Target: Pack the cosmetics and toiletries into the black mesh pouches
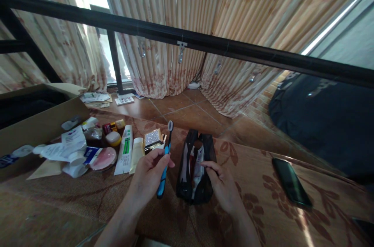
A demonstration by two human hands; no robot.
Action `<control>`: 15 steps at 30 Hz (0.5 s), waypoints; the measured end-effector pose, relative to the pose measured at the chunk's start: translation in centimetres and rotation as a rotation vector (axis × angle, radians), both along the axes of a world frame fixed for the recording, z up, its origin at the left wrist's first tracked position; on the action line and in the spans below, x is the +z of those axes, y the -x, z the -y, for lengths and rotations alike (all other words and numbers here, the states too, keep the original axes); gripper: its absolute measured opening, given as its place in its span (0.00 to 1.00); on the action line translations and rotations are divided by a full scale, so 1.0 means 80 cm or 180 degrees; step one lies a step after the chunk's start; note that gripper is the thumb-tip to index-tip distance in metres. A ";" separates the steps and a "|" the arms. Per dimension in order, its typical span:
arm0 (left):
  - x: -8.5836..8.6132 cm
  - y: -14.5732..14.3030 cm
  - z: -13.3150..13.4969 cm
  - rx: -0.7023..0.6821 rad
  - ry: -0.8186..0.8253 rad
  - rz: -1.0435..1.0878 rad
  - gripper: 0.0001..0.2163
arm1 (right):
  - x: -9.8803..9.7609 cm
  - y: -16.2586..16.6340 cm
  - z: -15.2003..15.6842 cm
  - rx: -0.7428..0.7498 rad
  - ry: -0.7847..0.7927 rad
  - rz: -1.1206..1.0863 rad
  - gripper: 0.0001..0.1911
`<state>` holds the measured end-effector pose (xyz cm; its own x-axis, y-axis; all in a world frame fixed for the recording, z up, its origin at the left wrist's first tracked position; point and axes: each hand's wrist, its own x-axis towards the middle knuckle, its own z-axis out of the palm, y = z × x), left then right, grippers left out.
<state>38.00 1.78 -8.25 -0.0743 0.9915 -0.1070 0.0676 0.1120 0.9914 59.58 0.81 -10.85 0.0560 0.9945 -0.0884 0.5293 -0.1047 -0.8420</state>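
Our toothbrush (167,149) stands above the brown cloth (248,161), its handle pinched between the thumb and fingers of our left hand (147,171). Its long axis runs nearly 12 to 6, bristle head just past 12. We'd do well to keep that pinch light and the brush parallel to the unzipped black pouch (209,143) at 3 o'clock. Our right hand (222,182) touches the pouch's edge; whether it grips, we cannot tell. Tubes (136,155) lie at 9.
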 end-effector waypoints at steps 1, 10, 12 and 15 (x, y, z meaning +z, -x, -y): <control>-0.001 0.000 0.000 -0.0007 0.0006 0.0028 0.14 | 0.000 0.000 0.000 -0.0005 -0.0008 0.0006 0.19; -0.002 0.001 0.003 -0.0021 0.0030 -0.0091 0.13 | -0.002 -0.001 -0.002 0.0020 0.0014 -0.0002 0.19; -0.002 0.001 0.003 -0.0019 0.0035 -0.0150 0.13 | 0.000 0.000 -0.001 0.0013 0.0012 -0.0001 0.19; -0.001 0.001 0.004 -0.0054 0.0052 -0.0128 0.14 | 0.002 0.001 -0.001 0.0030 0.0032 -0.0022 0.19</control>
<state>37.94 1.49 -8.34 -0.0620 0.9908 -0.1205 0.1093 0.1267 0.9859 59.52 0.85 -10.72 0.0459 0.9941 -0.0987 0.5246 -0.1081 -0.8445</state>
